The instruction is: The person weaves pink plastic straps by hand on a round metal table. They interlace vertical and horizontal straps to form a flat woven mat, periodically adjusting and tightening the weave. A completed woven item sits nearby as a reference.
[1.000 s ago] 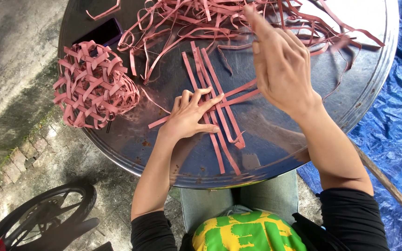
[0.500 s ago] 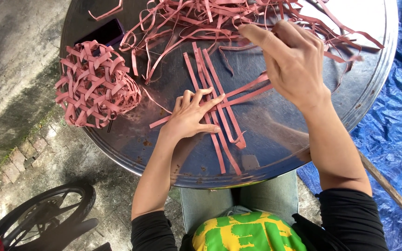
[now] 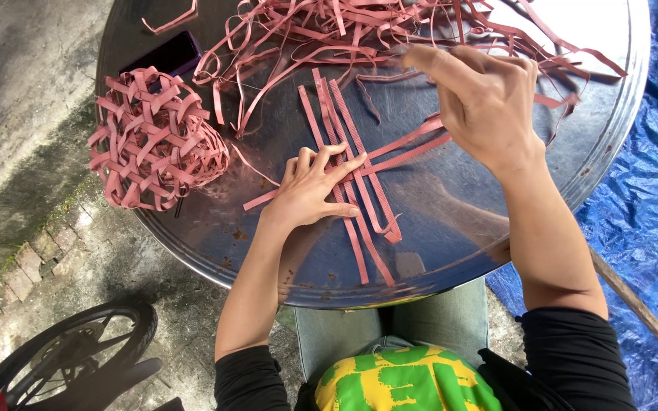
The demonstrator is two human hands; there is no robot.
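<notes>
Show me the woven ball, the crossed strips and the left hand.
woven ball [image 3: 154,141], head view, middle of its lattice.
crossed strips [image 3: 378,156], head view, where they cross.
left hand [image 3: 310,190], head view, back of hand, pressing on the strips.

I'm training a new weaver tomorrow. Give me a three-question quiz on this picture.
1. True or false: the left hand lies flat on the crossed pink strips.
2. Where does the woven pink ball sit? A) on the blue tarp B) at the round metal tray's left edge C) in the right hand
3. Fill in: the right hand is raised above the ____ of loose strips.

Key: 1 true; 2 B; 3 pile.
</notes>
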